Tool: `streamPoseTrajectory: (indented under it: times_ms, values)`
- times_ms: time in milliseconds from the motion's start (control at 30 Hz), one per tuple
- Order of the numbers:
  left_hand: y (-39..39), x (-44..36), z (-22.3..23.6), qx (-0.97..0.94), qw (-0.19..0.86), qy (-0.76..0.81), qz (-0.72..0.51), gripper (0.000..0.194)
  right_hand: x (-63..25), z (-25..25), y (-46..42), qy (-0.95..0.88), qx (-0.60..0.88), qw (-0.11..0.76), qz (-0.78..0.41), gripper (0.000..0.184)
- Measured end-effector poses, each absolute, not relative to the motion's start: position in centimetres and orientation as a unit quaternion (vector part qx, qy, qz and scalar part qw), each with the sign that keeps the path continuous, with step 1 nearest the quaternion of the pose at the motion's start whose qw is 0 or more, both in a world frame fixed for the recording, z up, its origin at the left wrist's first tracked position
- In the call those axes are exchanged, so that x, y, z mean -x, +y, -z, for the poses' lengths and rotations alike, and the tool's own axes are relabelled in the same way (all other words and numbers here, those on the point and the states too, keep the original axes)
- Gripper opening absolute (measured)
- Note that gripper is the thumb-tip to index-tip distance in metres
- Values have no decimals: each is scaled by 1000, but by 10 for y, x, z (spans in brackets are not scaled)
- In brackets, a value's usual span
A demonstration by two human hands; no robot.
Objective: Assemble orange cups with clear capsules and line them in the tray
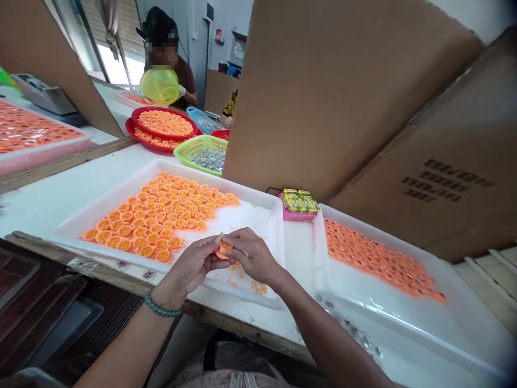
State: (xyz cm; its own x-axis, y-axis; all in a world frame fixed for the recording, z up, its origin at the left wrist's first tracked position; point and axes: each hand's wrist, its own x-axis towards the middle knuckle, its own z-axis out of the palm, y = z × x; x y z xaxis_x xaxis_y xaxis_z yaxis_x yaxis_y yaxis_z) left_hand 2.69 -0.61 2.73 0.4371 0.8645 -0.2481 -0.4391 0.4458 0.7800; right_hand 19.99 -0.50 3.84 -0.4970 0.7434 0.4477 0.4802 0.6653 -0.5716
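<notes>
My left hand (pixel 193 265) and my right hand (pixel 251 255) meet over the near edge of a white tray (pixel 258 207). Both pinch one small orange cap (pixel 223 249) between their fingertips. A green bead bracelet sits on my left wrist. Inside the tray, several orange caps (pixel 161 213) lie open side up in tight rows at the left and middle. A few small orange bits (pixel 258 287) are scattered on the tray floor below my right hand.
A second white tray (pixel 404 318) of orange caps (pixel 375 257) lies at right, a small pink box (pixel 299 205) between the trays. Behind stand a green basket (pixel 200 146), red bowls (pixel 161 126), tall cardboard sheets (pixel 343 91), and a person with a yellow-green bowl (pixel 160 85).
</notes>
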Motion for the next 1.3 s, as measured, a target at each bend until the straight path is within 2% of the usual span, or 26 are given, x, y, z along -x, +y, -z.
streamPoseTrajectory:
  times_ms: [167,433,500,700,833,933,1100,1233,1300]
  values:
    - [-11,-59,-23,-337,777,325,-420,20,-224,-20,-30,-808,403,422,-80,27]
    - [-10,-86,-18,-368,741,356,-435,28,-256,-11,-64,-770,463,432,-80,7]
    - [-12,-90,-17,-348,752,351,-435,30,-262,-10,-72,-759,478,433,-87,9]
    - [-21,-104,-17,-291,814,294,-407,18,-277,-22,-86,-717,543,433,-63,23]
    - [-26,-113,-14,-301,828,283,-378,15,-281,-34,-83,-787,525,323,-14,36]
    - [-29,-116,-13,-313,828,279,-373,13,-280,-34,-81,-823,508,254,21,36]
    - [-32,-117,-16,-303,827,300,-367,11,-279,-31,-82,-814,514,270,-2,35]
    - [-29,-117,-20,-317,815,356,-330,15,-296,-42,-87,-790,512,332,-61,31]
    - [-25,-116,-21,-339,791,390,-327,18,-314,-45,-96,-755,556,343,-60,29]
